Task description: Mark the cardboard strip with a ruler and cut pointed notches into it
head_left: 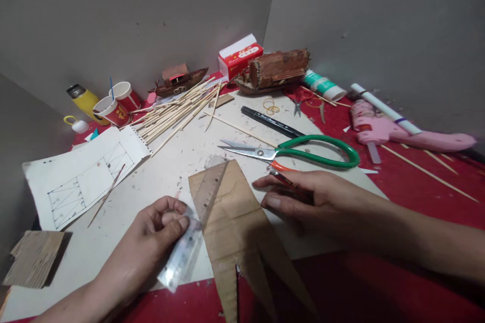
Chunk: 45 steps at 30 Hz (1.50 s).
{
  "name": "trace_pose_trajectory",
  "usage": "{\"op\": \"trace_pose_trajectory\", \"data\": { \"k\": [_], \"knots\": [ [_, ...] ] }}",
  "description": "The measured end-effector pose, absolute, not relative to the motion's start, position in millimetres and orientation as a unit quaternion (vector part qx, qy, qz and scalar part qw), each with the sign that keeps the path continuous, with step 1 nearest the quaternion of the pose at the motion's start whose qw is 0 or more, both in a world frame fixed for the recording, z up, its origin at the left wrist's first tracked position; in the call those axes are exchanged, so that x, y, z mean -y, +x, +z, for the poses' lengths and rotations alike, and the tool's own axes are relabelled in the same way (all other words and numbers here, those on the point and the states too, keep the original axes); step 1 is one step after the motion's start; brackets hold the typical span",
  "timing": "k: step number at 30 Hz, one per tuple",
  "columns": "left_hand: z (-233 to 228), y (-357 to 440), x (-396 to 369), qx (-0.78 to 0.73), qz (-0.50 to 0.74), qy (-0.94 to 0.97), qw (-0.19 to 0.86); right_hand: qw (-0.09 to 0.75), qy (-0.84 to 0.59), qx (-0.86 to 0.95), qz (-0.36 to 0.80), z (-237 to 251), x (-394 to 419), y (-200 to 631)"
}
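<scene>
My left hand [161, 229] pinches a clear plastic ruler [180, 255] between thumb and fingers. The ruler's far end lies across the left edge of a brown cardboard piece [227, 212], whose near side is cut into long pointed strips. To the right of the cardboard, my right hand [303, 194] is closed on a dark pencil [290, 181], its fingertips close to the cardboard's edge. Green-handled scissors [318, 151] lie just beyond that hand, blades pointing left. A black marker [271, 122] rests behind the scissors.
Left lies a notebook with a drawing [81, 181]; below it, stacked cardboard [36, 257]. Bamboo sticks [178, 111], paper cups [111, 111], a yellow bottle [87, 103] and model boats [280, 70] stand behind. A pink glue gun [401, 131] lies right on the red cloth [420, 176].
</scene>
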State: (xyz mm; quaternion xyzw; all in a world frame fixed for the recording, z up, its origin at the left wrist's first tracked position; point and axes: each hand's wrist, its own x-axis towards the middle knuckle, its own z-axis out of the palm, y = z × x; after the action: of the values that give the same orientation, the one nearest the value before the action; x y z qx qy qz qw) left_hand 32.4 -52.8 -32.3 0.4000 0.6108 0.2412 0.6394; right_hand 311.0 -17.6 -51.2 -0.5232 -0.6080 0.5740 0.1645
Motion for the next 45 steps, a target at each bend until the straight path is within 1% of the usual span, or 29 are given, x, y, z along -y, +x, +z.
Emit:
{"op": "trace_pose_trajectory", "data": {
  "k": [4, 9, 11, 15, 20, 22, 24, 27, 29, 31, 33, 37, 41, 43, 45],
  "knots": [
    [-31, 38, 62, -0.606, 0.198, 0.433, 0.637, 0.169, -0.515, 0.62, 0.567, -50, 20, 310],
    [-29, 47, 63, -0.601, 0.132, 0.513, 0.598, 0.161, -0.508, 0.642, 0.551, -48, 19, 309],
    [-30, 49, 62, -0.593, 0.129, 0.504, 0.615, 0.16, -0.506, 0.641, 0.555, -47, 18, 309],
    [-31, 51, 62, -0.574, 0.18, 0.441, 0.666, 0.168, -0.508, 0.63, 0.563, -48, 18, 308],
    [-29, 54, 68, -0.59, 0.306, 0.371, 0.649, 0.186, -0.515, 0.585, 0.598, -49, 18, 307],
    [-28, 61, 69, -0.59, 0.338, 0.354, 0.642, 0.19, -0.521, 0.557, 0.618, -47, 18, 306],
    [-29, 72, 71, -0.58, 0.35, 0.347, 0.648, 0.18, -0.513, 0.543, 0.64, -43, 20, 305],
    [-36, 89, 74, -0.542, 0.35, 0.345, 0.682, 0.155, -0.455, 0.533, 0.696, -39, 25, 302],
    [-41, 97, 73, -0.509, 0.327, 0.354, 0.713, 0.153, -0.418, 0.517, 0.731, -37, 27, 301],
    [-41, 101, 70, -0.489, 0.3, 0.375, 0.728, 0.159, -0.41, 0.504, 0.743, -37, 26, 302],
    [-37, 99, 63, -0.49, 0.31, 0.394, 0.713, 0.164, -0.411, 0.512, 0.736, -35, 25, 304],
    [-24, 90, 44, -0.518, 0.382, 0.407, 0.649, 0.14, -0.38, 0.544, 0.735, -35, 24, 305],
    [-26, 80, 30, -0.519, 0.387, 0.4, 0.649, 0.099, -0.348, 0.552, 0.751, -41, 26, 303],
    [-31, 75, 24, -0.527, 0.368, 0.392, 0.659, 0.086, -0.362, 0.589, 0.717, -44, 26, 303],
    [-36, 69, 18, -0.542, 0.344, 0.399, 0.655, 0.1, -0.39, 0.656, 0.638, -47, 26, 305]
  ]
}}
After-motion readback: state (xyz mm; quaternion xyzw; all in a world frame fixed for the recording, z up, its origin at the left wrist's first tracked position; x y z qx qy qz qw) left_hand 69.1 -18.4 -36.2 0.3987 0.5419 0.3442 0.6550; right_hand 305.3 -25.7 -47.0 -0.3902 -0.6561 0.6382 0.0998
